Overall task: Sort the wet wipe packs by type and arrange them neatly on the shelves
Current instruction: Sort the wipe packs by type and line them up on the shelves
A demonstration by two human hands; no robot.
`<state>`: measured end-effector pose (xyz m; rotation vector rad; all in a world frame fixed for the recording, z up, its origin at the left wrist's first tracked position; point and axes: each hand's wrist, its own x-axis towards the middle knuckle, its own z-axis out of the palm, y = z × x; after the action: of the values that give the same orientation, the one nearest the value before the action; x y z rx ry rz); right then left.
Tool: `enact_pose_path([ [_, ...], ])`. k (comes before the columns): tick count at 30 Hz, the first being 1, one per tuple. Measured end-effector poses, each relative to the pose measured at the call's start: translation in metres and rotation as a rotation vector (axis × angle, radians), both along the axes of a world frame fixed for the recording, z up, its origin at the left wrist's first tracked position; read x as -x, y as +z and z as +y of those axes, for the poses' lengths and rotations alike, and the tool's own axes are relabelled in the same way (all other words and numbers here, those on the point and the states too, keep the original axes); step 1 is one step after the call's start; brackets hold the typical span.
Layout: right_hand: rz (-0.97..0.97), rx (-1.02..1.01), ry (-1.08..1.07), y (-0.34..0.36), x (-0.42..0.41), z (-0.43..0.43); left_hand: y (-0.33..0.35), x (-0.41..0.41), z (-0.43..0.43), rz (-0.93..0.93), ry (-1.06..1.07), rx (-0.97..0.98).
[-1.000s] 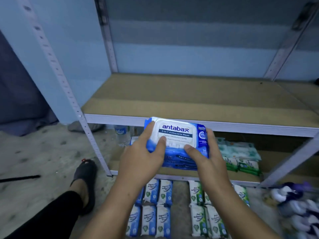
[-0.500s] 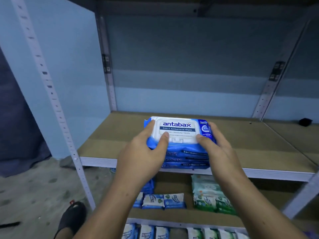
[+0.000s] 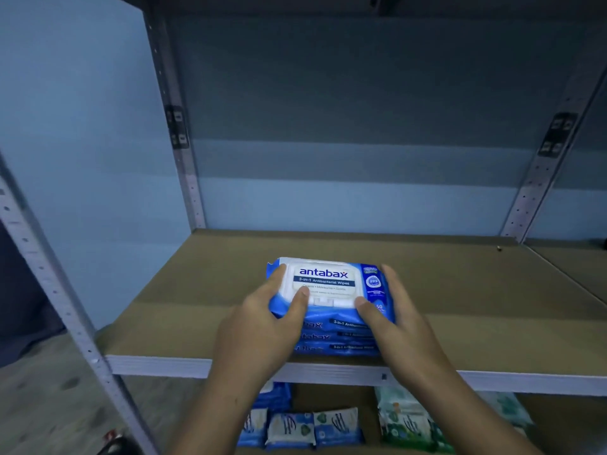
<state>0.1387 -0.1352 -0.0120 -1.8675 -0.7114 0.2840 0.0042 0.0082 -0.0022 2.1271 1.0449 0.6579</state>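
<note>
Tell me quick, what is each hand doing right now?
Left hand: holds the left end of the stack of blue packs.
Right hand: holds the stack's right end.

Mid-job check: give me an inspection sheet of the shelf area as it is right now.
Surface: brown shelf board.
Job's things: stack of blue wipe packs near the board's front edge; small blue packs and green packs on the lower shelf.
Clutter: small speck at the board's back right, too small to identify.
Hands: left hand and right hand grip the stack's sides, thumbs on top.
Cables: nothing seen.
Surroundings: blue wall, metal upright, floor at left.
</note>
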Motion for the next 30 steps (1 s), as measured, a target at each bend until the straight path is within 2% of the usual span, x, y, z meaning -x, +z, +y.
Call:
enact_pose_path([
  [4, -0.105, 0.095, -0.001, -0.016, -0.004, 0.009, -0.019, -0.002, 0.011, -0.001, 0.015, 0.006],
  [7, -0.196, 0.186, -0.071, -0.018, -0.004, 0.013, -0.024, -0.001, 0.009, 0.058, 0.034, -0.085],
  [9, -0.360, 0.305, -0.219, -0.021, 0.000, 0.015, -0.027, 0.000, 0.004, 0.096, 0.045, -0.227],
  [11, -0.574, 0.279, -0.299, -0.020, 0.011, 0.011, -0.030, 0.003, -0.001, 0.021, -0.018, -0.341],
  [13, -0.749, 0.211, -0.180, -0.024, 0.022, 0.005, -0.037, 0.008, -0.002, -0.014, -0.149, -0.465],
  [15, -0.865, 0.255, -0.046, -0.035, 0.028, 0.001, -0.054, 0.013, 0.001, -0.013, -0.226, -0.613],
  [18, -0.914, 0.355, 0.010, -0.051, 0.026, 0.004, -0.070, 0.014, 0.006, -0.031, -0.232, -0.617],
  [23, -0.929, 0.346, -0.010, -0.055, 0.010, 0.016, -0.077, 0.004, 0.016, -0.073, -0.260, -0.550],
  [30, -0.941, 0.349, -0.008, -0.054, -0.022, 0.049, -0.078, -0.025, 0.049, -0.040, -0.208, -0.590],
])
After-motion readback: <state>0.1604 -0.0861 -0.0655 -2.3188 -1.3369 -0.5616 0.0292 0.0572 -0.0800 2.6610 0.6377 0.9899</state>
